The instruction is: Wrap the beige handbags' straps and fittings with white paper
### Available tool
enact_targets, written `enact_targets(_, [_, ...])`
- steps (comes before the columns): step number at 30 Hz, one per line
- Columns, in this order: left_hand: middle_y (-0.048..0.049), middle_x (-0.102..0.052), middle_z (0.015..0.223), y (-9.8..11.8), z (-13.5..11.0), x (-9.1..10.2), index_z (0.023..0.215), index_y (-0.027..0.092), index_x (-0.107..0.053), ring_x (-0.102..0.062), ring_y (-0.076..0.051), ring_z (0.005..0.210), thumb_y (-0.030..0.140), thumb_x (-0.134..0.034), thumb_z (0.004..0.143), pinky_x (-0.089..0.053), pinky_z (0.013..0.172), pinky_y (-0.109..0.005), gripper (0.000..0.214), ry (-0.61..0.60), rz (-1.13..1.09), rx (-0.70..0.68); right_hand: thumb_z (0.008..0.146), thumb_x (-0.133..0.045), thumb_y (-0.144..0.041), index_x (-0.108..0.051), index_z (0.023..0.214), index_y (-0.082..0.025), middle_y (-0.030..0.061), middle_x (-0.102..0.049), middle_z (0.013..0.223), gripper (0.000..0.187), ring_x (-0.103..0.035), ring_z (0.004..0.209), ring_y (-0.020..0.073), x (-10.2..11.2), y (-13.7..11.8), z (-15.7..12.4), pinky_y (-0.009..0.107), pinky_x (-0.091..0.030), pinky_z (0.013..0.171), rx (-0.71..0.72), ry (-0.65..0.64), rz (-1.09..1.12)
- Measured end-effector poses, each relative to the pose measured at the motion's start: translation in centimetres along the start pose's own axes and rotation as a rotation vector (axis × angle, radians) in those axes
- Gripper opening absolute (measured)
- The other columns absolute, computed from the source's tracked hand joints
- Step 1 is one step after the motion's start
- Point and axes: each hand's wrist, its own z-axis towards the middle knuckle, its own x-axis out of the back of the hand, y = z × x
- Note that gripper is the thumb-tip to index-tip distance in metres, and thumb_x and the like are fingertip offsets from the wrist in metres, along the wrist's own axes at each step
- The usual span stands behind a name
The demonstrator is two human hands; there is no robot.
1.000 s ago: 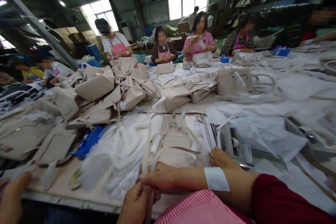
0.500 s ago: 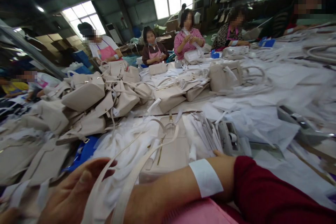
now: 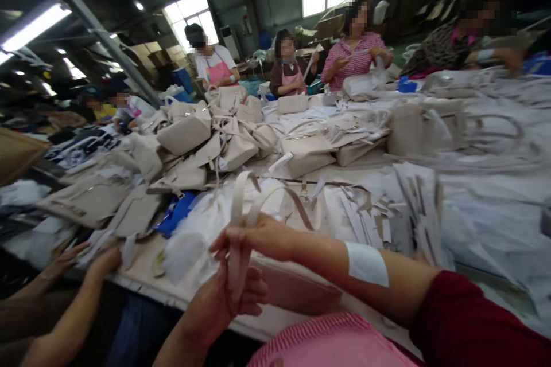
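My right hand (image 3: 258, 238) is closed around a beige handbag strap (image 3: 241, 206) that loops up from a beige handbag (image 3: 301, 212) lying on the table in front of me. My left hand (image 3: 228, 298) sits just below it, fingers curled on the lower end of the same strap. A white band wraps my right forearm above a dark red sleeve. The bag's body is partly hidden behind my arm.
A heap of beige handbags (image 3: 202, 137) covers the table's left middle. White tissue paper (image 3: 189, 241) and paper sheets (image 3: 473, 206) lie around. A neighbour's two hands (image 3: 86, 261) reach onto the table edge at lower left. Several workers sit along the far side.
The view swung right and up. My hands have drawn together in front of me and lifted the strap upright; the neighbour's arms came into view at left.
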Motion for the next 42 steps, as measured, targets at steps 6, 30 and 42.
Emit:
enact_targets(6, [-0.0114, -0.069, 0.093, -3.2, 0.8, 0.9, 0.102, 0.015, -0.064, -0.069, -0.020, 0.075, 0.057, -0.065, 0.076, -0.051, 0.055, -0.025, 0.049, -0.093, 0.028, -0.044, 0.092, -0.049, -0.023, -0.064, 0.085, -0.011, 0.0133, -0.071, 0.096, 0.021, -0.070, 0.082, 0.0199, 2.8, 2.8, 2.6, 0.044, -0.054, 0.084, -0.179, 0.363, 0.428])
enact_targets(30, [-0.0043, -0.065, 0.061, -4.9, 4.1, 3.5, 0.073, 0.013, -0.065, -0.056, -0.013, 0.048, 0.038, -0.058, 0.080, -0.042, 0.047, -0.023, 0.028, -0.079, 0.244, -0.045, 0.080, -0.071, -0.040, -0.066, 0.101, -0.016, 0.0109, -0.072, 0.102, 0.033, -0.069, 0.090, 0.0232, 0.8, 9.4, 1.6, 0.042, -0.052, 0.086, -0.129, 0.310, 0.524])
enact_targets(42, [-0.0112, -0.067, 0.111, -1.4, 22.8, 6.3, 0.108, 0.015, -0.068, -0.058, -0.021, 0.107, 0.033, -0.048, 0.091, -0.039, 0.095, -0.029, 0.032, 0.070, 1.082, -0.517, 0.077, -0.072, -0.048, -0.063, 0.096, -0.014, 0.0121, -0.073, 0.089, 0.041, -0.070, 0.081, 0.0244, 3.5, 11.7, 1.0, 0.039, -0.053, 0.075, -0.210, 0.629, 0.352])
